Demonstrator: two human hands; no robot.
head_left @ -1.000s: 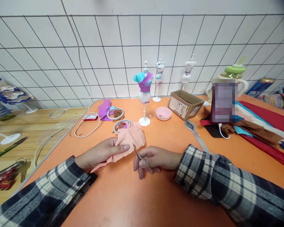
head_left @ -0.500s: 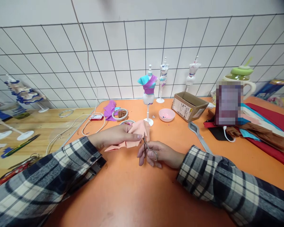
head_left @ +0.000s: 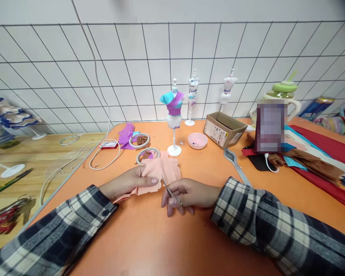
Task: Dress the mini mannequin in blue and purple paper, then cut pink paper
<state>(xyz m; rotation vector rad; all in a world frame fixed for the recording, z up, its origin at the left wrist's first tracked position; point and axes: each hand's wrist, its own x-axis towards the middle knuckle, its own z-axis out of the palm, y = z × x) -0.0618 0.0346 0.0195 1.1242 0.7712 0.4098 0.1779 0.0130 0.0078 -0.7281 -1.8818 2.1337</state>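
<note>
Pinched between the thumb and fingers of my left hand is a piece of peach crepe paper with uneven edges. My right hand grips small metal scissors, fingers at the handles. The blades point up and left, and their tips lie at the near edge of the paper, by my left thumb. Behind the paper stands a small white dress form wrapped in turquoise and purple strips. A roll of tape sits just beyond my left hand, partly covered by the paper.
At the back are a pink bowl, a cardboard box and another tape roll beside purple crepe paper. A phone stands at the right near folded coloured paper. Keys and a white cable lie left.
The peach paper has come lower and lies more spread out, uncovering more of the tape roll. Both hands have moved slightly nearer and left. The camera view has shifted a little.
</note>
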